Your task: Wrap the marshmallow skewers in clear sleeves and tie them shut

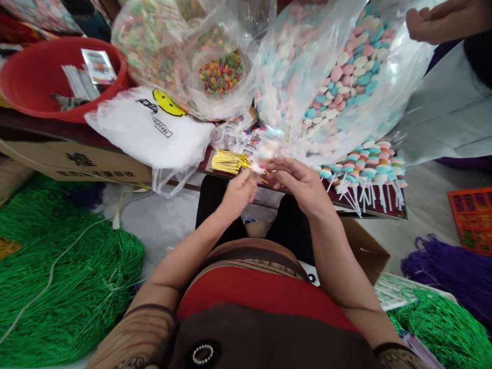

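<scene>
My left hand [241, 193] is closed in a pinch at the lower end of a small clear bag of candy [265, 152], which is blurred by motion. My right hand [299, 185] reaches in from the other side, its fingers curled against the bag's gathered end. Yellow twist ties [227, 161] lie in a bundle on the table just beyond my left hand. Behind the bag are several printed clear packets [251, 138]. To the right of my right hand, lollipops with stacked pastel candies [369, 166] lie with their white sticks toward me.
A large bag of pastel candies [338, 92] and a bag of small coloured rings [221, 74] stand at the back. At left are a red basin [26, 82], a white plastic bag [154, 133] and green cord [69, 277]. Another person's hand [446, 23] shows at upper right.
</scene>
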### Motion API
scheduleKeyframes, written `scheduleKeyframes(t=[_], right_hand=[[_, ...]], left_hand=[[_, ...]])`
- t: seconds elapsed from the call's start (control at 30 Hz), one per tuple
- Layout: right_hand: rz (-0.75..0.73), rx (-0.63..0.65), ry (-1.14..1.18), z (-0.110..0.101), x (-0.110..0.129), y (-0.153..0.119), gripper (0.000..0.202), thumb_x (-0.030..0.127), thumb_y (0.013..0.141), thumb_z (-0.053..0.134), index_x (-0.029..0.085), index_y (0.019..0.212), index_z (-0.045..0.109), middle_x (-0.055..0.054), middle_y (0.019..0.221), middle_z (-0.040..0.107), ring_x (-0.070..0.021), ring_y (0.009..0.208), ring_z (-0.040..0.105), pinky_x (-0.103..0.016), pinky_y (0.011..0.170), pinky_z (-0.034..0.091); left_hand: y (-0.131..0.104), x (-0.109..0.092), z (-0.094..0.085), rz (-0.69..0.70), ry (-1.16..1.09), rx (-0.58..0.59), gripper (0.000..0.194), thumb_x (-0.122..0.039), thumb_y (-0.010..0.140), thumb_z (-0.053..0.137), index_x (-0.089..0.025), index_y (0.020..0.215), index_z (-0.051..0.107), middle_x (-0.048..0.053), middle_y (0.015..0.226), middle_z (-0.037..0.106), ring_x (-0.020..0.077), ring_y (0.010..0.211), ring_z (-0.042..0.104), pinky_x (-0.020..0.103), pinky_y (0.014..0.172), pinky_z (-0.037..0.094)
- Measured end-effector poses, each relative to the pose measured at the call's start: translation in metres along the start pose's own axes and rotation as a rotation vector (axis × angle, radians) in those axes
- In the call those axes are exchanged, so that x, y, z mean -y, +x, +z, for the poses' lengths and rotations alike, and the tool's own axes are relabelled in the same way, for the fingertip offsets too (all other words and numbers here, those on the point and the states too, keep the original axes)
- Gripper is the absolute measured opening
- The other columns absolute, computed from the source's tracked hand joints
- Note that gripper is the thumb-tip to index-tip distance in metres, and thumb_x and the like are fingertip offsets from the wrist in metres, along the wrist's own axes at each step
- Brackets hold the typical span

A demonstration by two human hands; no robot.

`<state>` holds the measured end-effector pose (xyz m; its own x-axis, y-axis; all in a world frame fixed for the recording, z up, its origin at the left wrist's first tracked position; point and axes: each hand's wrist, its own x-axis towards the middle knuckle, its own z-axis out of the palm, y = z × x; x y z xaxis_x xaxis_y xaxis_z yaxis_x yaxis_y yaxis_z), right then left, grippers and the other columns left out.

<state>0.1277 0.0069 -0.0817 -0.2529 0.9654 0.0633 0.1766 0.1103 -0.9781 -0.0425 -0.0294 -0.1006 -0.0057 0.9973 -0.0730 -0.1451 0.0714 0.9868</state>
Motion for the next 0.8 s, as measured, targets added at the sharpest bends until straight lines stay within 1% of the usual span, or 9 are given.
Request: scheduleKeyframes(t=[0.03, 0.1, 0.17, 0.2, 0.27, 0.37, 0.53, 0.67, 0.8], right_hand=[[-0.004, 0.007, -0.137, 0.001, -0.004, 0.009, 0.026, 0.038, 0.088, 0.068, 0.024, 0.108, 0.075, -0.004, 0.102, 0.079, -0.0209, 0.088, 0.072, -0.038, 0.083, 0.058], [-0.008, 0.007, -0.468, 0.007, -0.013, 0.027, 0.022, 0.027, 0.092, 0.059, 0.023, 0.101, 0.078, -0.005, 0.102, 0.079, -0.0236, 0.097, 0.071, -0.04, 0.093, 0.054], [0.003, 0.05, -0.764, 0.017, -0.022, 0.042, 0.025, 0.021, 0.092, 0.055, 0.023, 0.095, 0.08, -0.008, 0.103, 0.078, -0.0261, 0.101, 0.07, -0.041, 0.094, 0.051], [0.009, 0.075, -0.875, 0.022, -0.026, 0.047, 0.025, 0.021, 0.092, 0.055, 0.022, 0.096, 0.08, -0.01, 0.105, 0.078, -0.0271, 0.102, 0.069, -0.04, 0.093, 0.051], [0.011, 0.105, -1.022, 0.03, -0.032, 0.052, 0.025, 0.021, 0.094, 0.055, 0.02, 0.099, 0.079, -0.014, 0.11, 0.075, -0.0284, 0.104, 0.067, -0.039, 0.089, 0.05], [0.016, 0.104, -1.098, 0.036, -0.035, 0.053, 0.029, 0.022, 0.096, 0.051, 0.017, 0.1, 0.079, -0.016, 0.112, 0.073, -0.0284, 0.104, 0.065, -0.037, 0.085, 0.049], [0.029, 0.112, -1.093, 0.03, -0.032, 0.054, 0.033, 0.024, 0.099, 0.047, 0.017, 0.099, 0.079, -0.015, 0.106, 0.075, -0.0275, 0.098, 0.066, -0.036, 0.08, 0.047], [0.056, 0.044, -1.084, 0.022, -0.032, 0.06, 0.03, 0.026, 0.097, 0.049, 0.019, 0.099, 0.078, -0.013, 0.103, 0.078, -0.027, 0.094, 0.068, -0.035, 0.078, 0.046], [0.053, -0.038, -1.022, 0.015, -0.032, 0.065, 0.029, 0.027, 0.095, 0.05, 0.018, 0.098, 0.077, -0.014, 0.096, 0.079, -0.029, 0.09, 0.069, -0.036, 0.077, 0.046]], left_hand=[[0.003, -0.003, -0.008, -0.071, -0.146, -0.041, 0.039, -0.055, 0.094, 0.058, -0.02, 0.076, 0.053, -0.008, 0.052, 0.036, 0.0061, 0.042, 0.03, 0.02, 0.044, 0.029], [0.01, -0.009, -0.02, -0.151, -0.341, -0.105, 0.036, -0.049, 0.094, 0.061, -0.02, 0.076, 0.051, -0.01, 0.05, 0.031, 0.0045, 0.039, 0.027, 0.018, 0.041, 0.026], [0.016, -0.013, -0.026, -0.178, -0.423, -0.142, 0.033, -0.044, 0.095, 0.062, -0.02, 0.076, 0.051, -0.01, 0.05, 0.032, 0.0037, 0.038, 0.028, 0.017, 0.04, 0.026], [0.018, -0.013, -0.027, -0.186, -0.446, -0.151, 0.033, -0.043, 0.095, 0.062, -0.019, 0.075, 0.05, -0.01, 0.049, 0.032, 0.0035, 0.038, 0.029, 0.016, 0.039, 0.026], [0.021, -0.009, -0.027, -0.198, -0.487, -0.158, 0.033, -0.042, 0.095, 0.063, -0.019, 0.075, 0.05, -0.01, 0.048, 0.033, 0.0033, 0.036, 0.029, 0.016, 0.038, 0.026], [0.023, -0.002, -0.026, -0.221, -0.521, -0.154, 0.033, -0.043, 0.094, 0.065, -0.019, 0.076, 0.05, -0.011, 0.047, 0.035, 0.0031, 0.035, 0.031, 0.016, 0.038, 0.027], [0.024, 0.002, -0.025, -0.262, -0.506, -0.169, 0.033, -0.045, 0.095, 0.062, -0.019, 0.079, 0.052, -0.01, 0.049, 0.04, 0.0032, 0.036, 0.035, 0.016, 0.039, 0.03], [0.026, 0.001, -0.024, -0.271, -0.482, -0.183, 0.032, -0.046, 0.093, 0.065, -0.018, 0.081, 0.055, -0.01, 0.05, 0.042, 0.0033, 0.037, 0.036, 0.016, 0.04, 0.029], [0.028, 0.0, -0.021, -0.264, -0.467, -0.194, 0.03, -0.041, 0.097, 0.061, -0.017, 0.079, 0.056, -0.009, 0.049, 0.042, 0.0033, 0.036, 0.036, 0.016, 0.039, 0.028]])
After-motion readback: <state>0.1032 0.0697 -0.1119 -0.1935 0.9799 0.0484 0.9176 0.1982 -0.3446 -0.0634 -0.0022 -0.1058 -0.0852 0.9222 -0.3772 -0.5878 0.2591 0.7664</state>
